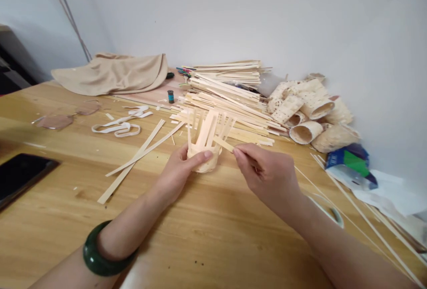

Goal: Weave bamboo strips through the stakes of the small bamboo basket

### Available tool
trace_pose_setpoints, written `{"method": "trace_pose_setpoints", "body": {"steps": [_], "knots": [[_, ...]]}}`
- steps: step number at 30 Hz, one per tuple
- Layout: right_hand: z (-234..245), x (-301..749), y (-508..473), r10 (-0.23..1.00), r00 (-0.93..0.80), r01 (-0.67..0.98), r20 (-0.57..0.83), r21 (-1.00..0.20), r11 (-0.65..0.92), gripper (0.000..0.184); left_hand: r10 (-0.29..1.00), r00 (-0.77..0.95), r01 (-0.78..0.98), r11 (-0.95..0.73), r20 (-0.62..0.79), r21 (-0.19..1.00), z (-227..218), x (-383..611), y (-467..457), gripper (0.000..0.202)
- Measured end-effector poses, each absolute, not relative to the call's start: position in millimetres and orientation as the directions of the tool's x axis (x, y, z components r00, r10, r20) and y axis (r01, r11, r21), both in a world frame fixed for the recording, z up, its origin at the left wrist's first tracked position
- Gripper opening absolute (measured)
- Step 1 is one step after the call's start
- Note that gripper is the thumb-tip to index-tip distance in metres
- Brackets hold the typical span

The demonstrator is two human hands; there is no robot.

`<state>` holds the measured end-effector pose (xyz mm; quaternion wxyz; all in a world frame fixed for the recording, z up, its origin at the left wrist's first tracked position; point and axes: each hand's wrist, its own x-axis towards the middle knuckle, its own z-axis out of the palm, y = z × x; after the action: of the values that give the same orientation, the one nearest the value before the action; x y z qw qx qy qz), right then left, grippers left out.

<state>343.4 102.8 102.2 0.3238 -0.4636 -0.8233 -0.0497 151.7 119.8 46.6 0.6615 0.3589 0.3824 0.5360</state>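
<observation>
A small half-woven basket [205,155] of pale bamboo strips stands on the wooden table [213,235], with loose upright strips fanning out of its top. My left hand [180,171] wraps round its near side, thumb across the front; a dark green bangle [100,253] is on that wrist. My right hand [267,173] pinches the end of one flat strip [224,144] that runs sideways into the basket.
A big pile of bamboo strips [230,97] lies behind the basket. Several finished woven cylinders [310,111] are heaped at the right by the wall. A black phone [20,175] lies at left, a beige cloth [113,73] at the back, and long strips [133,160] lie on the table.
</observation>
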Motion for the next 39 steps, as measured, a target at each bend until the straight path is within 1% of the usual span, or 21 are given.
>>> {"method": "trace_pose_setpoints", "body": {"steps": [2,4,8,11,13,16,18,21,23,26,29,31,33,37,39], "knots": [[99.8,338.9,100.2,0.715,-0.358,0.835,0.600,-0.136,0.532,0.037,0.989,0.087,-0.405,0.143,-0.118,0.903,45.4,152.6,119.2,0.046],[97.5,336.2,98.8,0.715,-0.346,0.867,0.607,-0.083,0.491,0.038,0.993,0.044,-0.382,0.116,-0.107,0.917,45.2,153.4,118.3,0.047],[95.3,333.9,94.9,0.726,-0.340,0.891,0.597,-0.043,0.453,0.038,0.997,-0.063,-0.266,0.032,-0.051,0.964,48.3,154.5,115.4,0.053],[95.6,333.9,92.2,0.757,-0.356,0.891,0.549,-0.044,0.451,0.037,0.996,-0.089,-0.174,-0.023,0.008,0.984,52.0,154.4,112.8,0.059],[96.5,335.6,94.2,0.796,-0.362,0.883,0.485,-0.096,0.459,0.034,0.995,-0.090,-0.147,-0.042,0.029,0.988,53.6,154.0,111.7,0.058],[98.7,341.8,104.5,0.843,-0.360,0.842,0.400,-0.250,0.479,0.025,0.998,-0.061,-0.177,-0.007,-0.004,0.984,52.8,153.3,111.8,0.049],[99.9,347.1,113.7,0.853,-0.370,0.791,0.367,-0.357,0.497,0.022,0.999,-0.018,-0.230,0.031,-0.037,0.973,50.1,152.9,112.9,0.050],[97.6,352.9,124.9,0.836,-0.392,0.700,0.384,-0.465,0.542,0.022,0.995,0.064,-0.295,0.091,-0.075,0.951,45.4,152.9,115.0,0.054],[92.3,353.4,128.4,0.821,-0.390,0.643,0.417,-0.515,0.567,0.021,0.987,0.123,-0.344,0.143,-0.106,0.928,43.9,153.2,116.2,0.051],[81.3,348.9,128.0,0.837,-0.333,0.574,0.435,-0.611,0.545,0.017,0.972,0.176,-0.427,0.216,-0.154,0.878,44.8,153.9,117.3,0.048],[71.7,342.0,123.5,0.851,-0.269,0.513,0.450,-0.681,0.522,0.012,0.968,0.172,-0.458,0.243,-0.183,0.855,46.5,154.3,117.7,0.046],[67.8,338.6,120.3,0.830,-0.271,0.487,0.487,-0.675,0.554,0.012,0.966,0.174,-0.449,0.250,-0.190,0.858,46.8,154.3,117.6,0.045],[65.7,337.0,118.2,0.790,-0.288,0.473,0.542,-0.637,0.609,0.012,0.961,0.194,-0.444,0.265,-0.197,0.856,46.5,154.4,117.4,0.045],[61.9,337.9,119.1,0.686,-0.310,0.454,0.658,-0.532,0.715,0.012,0.935,0.277,-0.482,0.333,-0.220,0.810,46.8,154.5,117.5,0.044],[58.0,339.2,121.8,0.631,-0.317,0.458,0.708,-0.468,0.756,0.013,0.923,0.299,-0.501,0.368,-0.243,0.783,48.0,154.2,117.5,0.039]]}}
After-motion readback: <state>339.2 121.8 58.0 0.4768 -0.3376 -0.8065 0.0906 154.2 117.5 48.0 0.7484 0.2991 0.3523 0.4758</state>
